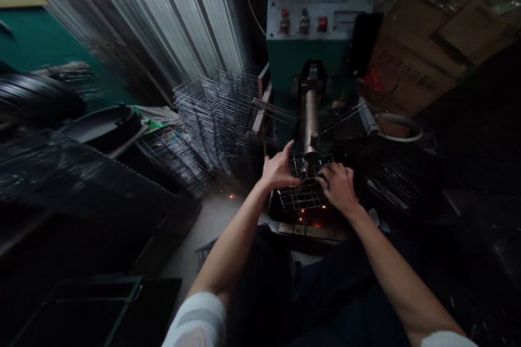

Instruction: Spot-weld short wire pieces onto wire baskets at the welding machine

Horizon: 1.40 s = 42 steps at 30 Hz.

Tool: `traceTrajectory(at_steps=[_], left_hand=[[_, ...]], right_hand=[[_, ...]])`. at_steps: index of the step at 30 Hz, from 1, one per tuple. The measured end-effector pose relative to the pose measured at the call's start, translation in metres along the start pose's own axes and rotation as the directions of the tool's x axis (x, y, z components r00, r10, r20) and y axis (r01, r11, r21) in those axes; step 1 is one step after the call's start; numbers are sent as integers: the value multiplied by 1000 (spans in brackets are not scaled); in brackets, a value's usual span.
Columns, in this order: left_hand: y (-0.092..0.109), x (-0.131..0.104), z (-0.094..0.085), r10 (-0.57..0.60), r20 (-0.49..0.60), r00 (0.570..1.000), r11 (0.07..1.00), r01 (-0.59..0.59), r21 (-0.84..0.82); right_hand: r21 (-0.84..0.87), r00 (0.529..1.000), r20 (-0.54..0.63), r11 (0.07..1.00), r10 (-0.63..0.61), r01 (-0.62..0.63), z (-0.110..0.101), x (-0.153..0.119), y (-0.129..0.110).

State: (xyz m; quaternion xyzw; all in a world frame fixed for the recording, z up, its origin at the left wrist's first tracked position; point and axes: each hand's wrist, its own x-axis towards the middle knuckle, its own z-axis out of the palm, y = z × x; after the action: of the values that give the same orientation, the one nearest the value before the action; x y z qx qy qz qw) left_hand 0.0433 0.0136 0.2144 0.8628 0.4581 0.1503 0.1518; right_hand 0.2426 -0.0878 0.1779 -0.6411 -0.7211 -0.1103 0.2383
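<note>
A wire rack of crossed metal rods lies below the round metal electrode arm of a green spot welding machine. My left hand is at the rack's left side, its fingers spread and its thumb reaching over the wires. My right hand bends its fingers over the rack's right side and grips it. Small orange sparks glow beneath the rack. The electrode tip hides part of the rack between my hands.
Stacked wire grids stand left of the machine. A dark round basin is farther left. Cardboard boxes are piled at the back right. A black bundle sits right of the rack. The machine's control panel has switches.
</note>
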Motion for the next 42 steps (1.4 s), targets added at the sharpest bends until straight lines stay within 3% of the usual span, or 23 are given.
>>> traceTrajectory(at_steps=[7, 13, 16, 20, 23, 26, 29, 31, 33, 37, 40, 42], left_hand=[[-3, 6, -2, 13, 35, 999, 1000, -14, 25], [-4, 3, 1, 54, -7, 999, 999, -54, 3], [-9, 4, -4, 82, 42, 996, 997, -82, -12], [-29, 24, -18, 43, 100, 994, 999, -46, 19], [-43, 52, -25, -34, 149, 988, 997, 22, 79], [-51, 73, -27, -28, 219, 975, 997, 12, 76], [-52, 83, -23, -18, 250, 968, 999, 5, 53], [-50, 86, -19, -47, 216, 975, 998, 36, 51], [-47, 87, -17, -100, 142, 985, 994, 92, 58], [-40, 76, -34, -105, -8, 994, 993, 106, 54], [-36, 31, -39, -27, -208, 978, 999, 21, -28], [-31, -16, -19, -100, -375, 922, 985, 39, -169]], right_hand=[[35, 1000, -23, 999, -9, 10, 5, 3, 0], [119, 999, -35, 993, -11, 15, 7, 0, 4], [248, 1000, -26, 969, -16, 22, 4, 8, 24], [337, 999, -39, 941, 33, -18, -3, 47, 65], [271, 984, 162, 955, 75, -117, -1, 87, 90], [288, 922, 386, 947, 21, -142, 6, 117, 103], [331, 861, 504, 935, -64, -124, 17, 133, 108], [342, 845, 529, 932, -85, -120, 25, 139, 110], [331, 865, 498, 934, -53, -134, 33, 144, 111], [308, 909, 413, 930, 57, -198, 34, 152, 123], [362, 885, 456, 890, 92, -279, 22, 144, 141], [470, 843, 523, 784, 123, -405, 14, 132, 151]])
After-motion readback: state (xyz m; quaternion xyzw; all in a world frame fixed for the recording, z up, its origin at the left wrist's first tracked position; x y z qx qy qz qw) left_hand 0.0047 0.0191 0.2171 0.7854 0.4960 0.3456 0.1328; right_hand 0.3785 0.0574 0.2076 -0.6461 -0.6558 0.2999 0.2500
